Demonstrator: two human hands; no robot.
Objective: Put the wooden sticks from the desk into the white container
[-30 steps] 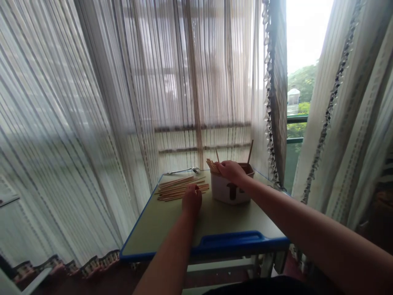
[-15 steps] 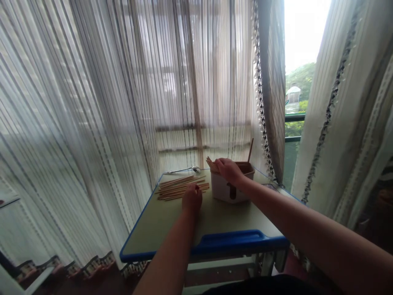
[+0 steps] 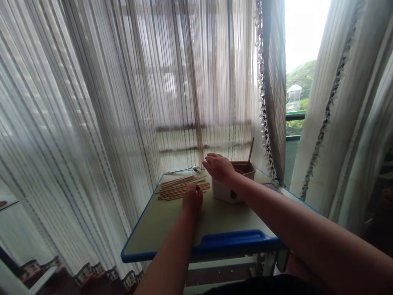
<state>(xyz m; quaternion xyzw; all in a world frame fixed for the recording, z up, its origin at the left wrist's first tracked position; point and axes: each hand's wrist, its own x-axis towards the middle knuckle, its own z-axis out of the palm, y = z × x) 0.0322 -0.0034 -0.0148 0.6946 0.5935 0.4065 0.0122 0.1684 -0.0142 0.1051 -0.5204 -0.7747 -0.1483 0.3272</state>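
Several wooden chopsticks lie side by side on the left part of a small desk. My left hand rests on the desk at their right end, fingers curled in; whether anything is inside them is hidden. A white box with a brown rim and inside stands to the right. Over its left end, my right hand lies with fingers stretched out to the left, covering that part of the box. One stick leans upright from the box's back right corner.
A shiny metal utensil, perhaps a spoon, lies along the desk's back edge. A blue raised ledge runs along the front edge. Striped sheer curtains hang just behind the desk, with a window gap at the right.
My right hand has gone from being closed around a bunch of stick ends at the box's left side to lying stretched over them, hiding them. My left hand has stayed in place.
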